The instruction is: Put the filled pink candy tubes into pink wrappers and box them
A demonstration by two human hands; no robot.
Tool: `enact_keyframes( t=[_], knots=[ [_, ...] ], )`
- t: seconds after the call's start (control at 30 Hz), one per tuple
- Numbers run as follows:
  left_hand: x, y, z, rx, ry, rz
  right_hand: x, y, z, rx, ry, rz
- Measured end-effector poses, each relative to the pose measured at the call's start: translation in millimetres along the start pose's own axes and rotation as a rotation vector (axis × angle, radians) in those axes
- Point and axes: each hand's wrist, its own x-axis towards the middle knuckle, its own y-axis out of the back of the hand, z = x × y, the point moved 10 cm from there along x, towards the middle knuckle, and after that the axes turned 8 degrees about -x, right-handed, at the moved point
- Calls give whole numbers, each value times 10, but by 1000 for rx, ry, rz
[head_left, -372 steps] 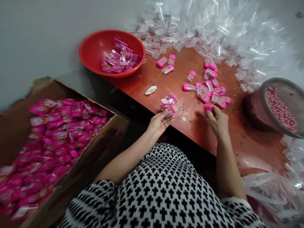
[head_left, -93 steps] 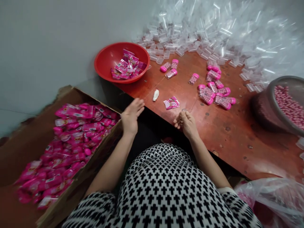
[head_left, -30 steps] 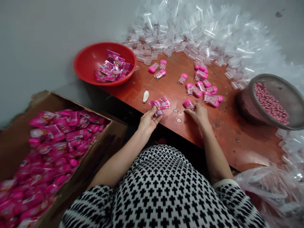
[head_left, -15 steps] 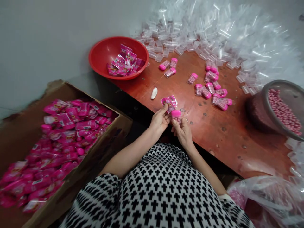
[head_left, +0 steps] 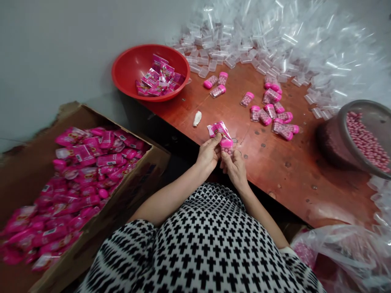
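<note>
Over the table's front edge, my left hand pinches a shiny pink printed wrapper between thumb and fingers. Close beside it, my right hand grips a small clear candy container with a pink cap and pink balls inside. The capped end meets the lower part of the wrapper; whether it is inside the wrapper I cannot tell. Left of the wrapper lies a small white lump. Several filled, pink-capped containers lie farther back on the table.
A red bowl of pink wrappers stands at the table's left end. Below it, a cardboard box holds many wrapped containers. Clear containers are heaped at the back. On the right is a tub of pink balls.
The wrapper and the candy container have come together, with the wrapper now against the capped end. My left thumb has shifted slightly right; the view has moved a little.
</note>
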Motion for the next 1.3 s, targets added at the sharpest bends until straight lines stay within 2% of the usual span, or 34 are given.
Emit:
enact_keyframes(
  t=[0.13, 0.3, 0.5, 0.77, 0.93, 1.07, 1.23, 1.3],
  knots=[
    [-44, -91, 77, 129, -38, -58, 19, -107, 44, 183, -54, -111],
    [-51, -187, 97, 223, -33, -172, 49, -15, 20, 95, -12, -12],
    [-17, -144, 38, 288, 4, -177, 58, 38, -4, 14, 28, 33],
    [6, -211, 94, 470, 29, -235, 91, -90, 76, 218, -50, -147],
    [-11, -184, 97, 473, 12, -229, 121, 22, 14, 91, 35, -41],
    [-61, -191, 77, 443, 13, -229, 109, -36, 59, 139, -7, -86],
    [-76, -159, 87, 381, -63, -151, 96, 131, 21, 13, 43, 113],
    [-81, -138, 37, 360, -55, -132, 104, 105, 37, 80, 32, 89]
  ],
)
